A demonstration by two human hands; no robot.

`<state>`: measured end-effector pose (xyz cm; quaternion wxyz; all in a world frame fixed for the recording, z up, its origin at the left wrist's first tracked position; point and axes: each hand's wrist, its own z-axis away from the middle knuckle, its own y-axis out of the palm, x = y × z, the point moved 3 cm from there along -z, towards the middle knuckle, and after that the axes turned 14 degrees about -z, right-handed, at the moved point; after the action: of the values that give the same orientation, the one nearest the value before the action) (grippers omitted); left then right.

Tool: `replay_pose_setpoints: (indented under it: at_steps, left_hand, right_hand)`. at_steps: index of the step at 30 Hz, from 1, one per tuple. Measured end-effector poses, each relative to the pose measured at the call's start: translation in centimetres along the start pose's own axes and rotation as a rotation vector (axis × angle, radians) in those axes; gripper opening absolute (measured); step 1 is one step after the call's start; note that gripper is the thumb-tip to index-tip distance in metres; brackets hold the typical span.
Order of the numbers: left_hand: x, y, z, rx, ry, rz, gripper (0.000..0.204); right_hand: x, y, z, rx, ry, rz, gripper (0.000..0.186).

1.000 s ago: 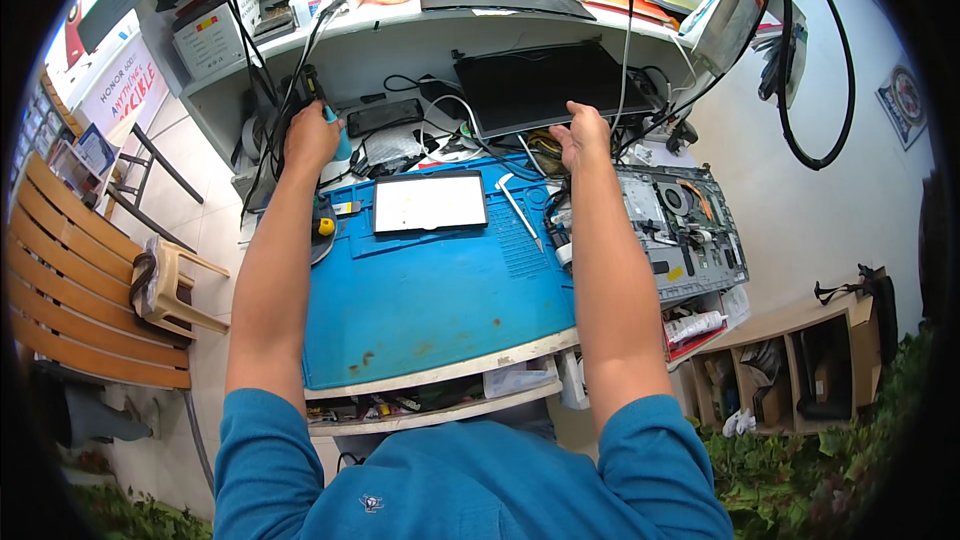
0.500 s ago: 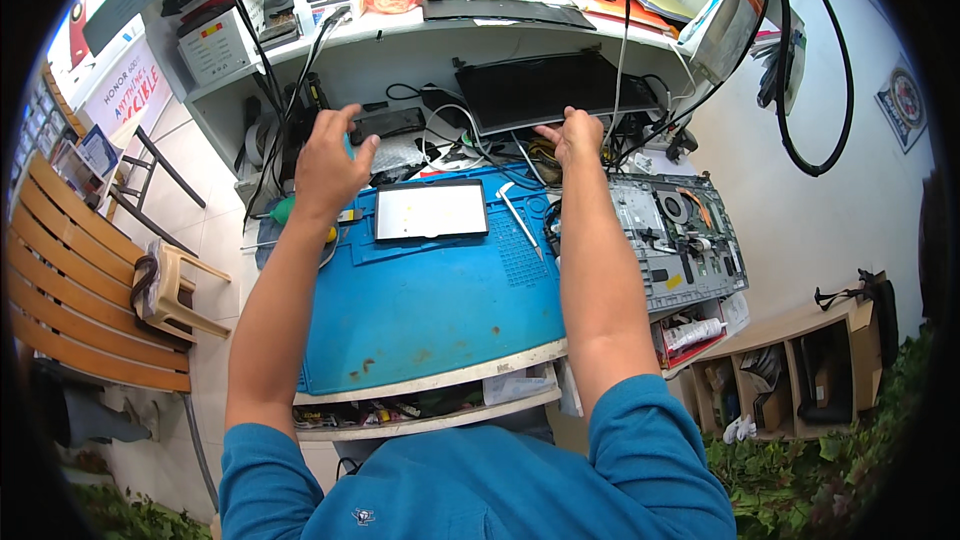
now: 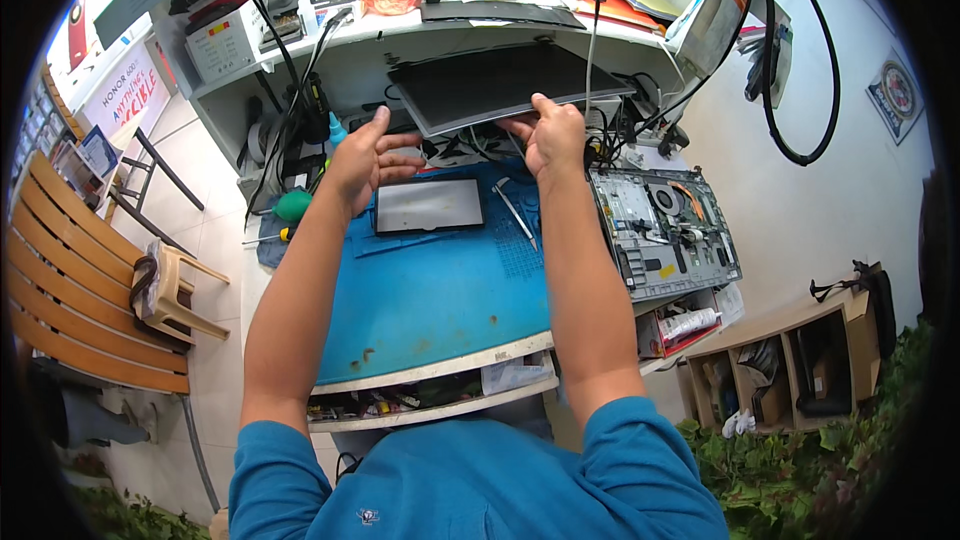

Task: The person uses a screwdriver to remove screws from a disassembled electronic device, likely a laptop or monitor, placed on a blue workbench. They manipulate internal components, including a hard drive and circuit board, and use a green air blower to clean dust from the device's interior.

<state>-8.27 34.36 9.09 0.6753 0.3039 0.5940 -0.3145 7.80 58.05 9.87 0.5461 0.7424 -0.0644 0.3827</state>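
A thin black display panel [image 3: 490,88], like a laptop screen, is raised and tilted at the back of the bench. My right hand [image 3: 556,136] grips its near edge, thumb on top and fingers underneath. To the left, my left hand [image 3: 372,162] is open, thumb up and fingers spread, just short of the panel's near left corner and holding nothing. Below the hands, a shallow tray [image 3: 428,208] with a white inside and black rim lies on the blue work mat [image 3: 440,310]. Beside it rests a slim white-handled tool [image 3: 516,214].
An opened laptop base [image 3: 665,230] with a fan lies right of the mat. A green bulb [image 3: 292,205] and a screwdriver [image 3: 270,238] lie to the left. Cables [image 3: 290,130] hang at the back left. A cluttered shelf [image 3: 400,26] runs above; an open drawer [image 3: 430,400] sits below.
My right hand has lifted the panel and brought it left and nearer. My left hand has moved right toward the panel's corner, its fingers opening out.
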Motion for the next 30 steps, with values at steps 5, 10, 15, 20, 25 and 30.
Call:
replay_pose_setpoints:
  at_steps: [5,10,15,20,25,30]
  left_hand:
    - [2.3,-2.8,-1.0,-0.054,0.120,0.280,0.032]
    - [2.9,-4.5,0.4,-0.060,0.182,0.383,0.026]
    - [3.5,-7.1,1.9,0.057,0.219,0.413,0.027]
    - [4.0,-9.0,3.4,0.015,0.214,0.348,0.033]
    - [4.6,-11.3,3.8,0.194,0.257,0.358,0.041]
    - [2.2,-7.6,9.1,0.295,0.196,0.330,0.046]
  right_hand:
    - [-1.2,3.2,7.9,0.149,0.057,0.051,0.017]
    - [-0.4,3.1,10.2,0.217,0.126,0.081,0.026]
    - [3.2,0.8,8.1,0.165,0.089,0.125,0.045]
    - [7.8,-2.5,5.7,0.130,0.050,0.123,0.051]
    - [10.6,-4.3,4.5,0.205,0.109,0.314,0.038]
    - [12.9,-3.9,11.1,0.153,0.048,0.587,0.037]
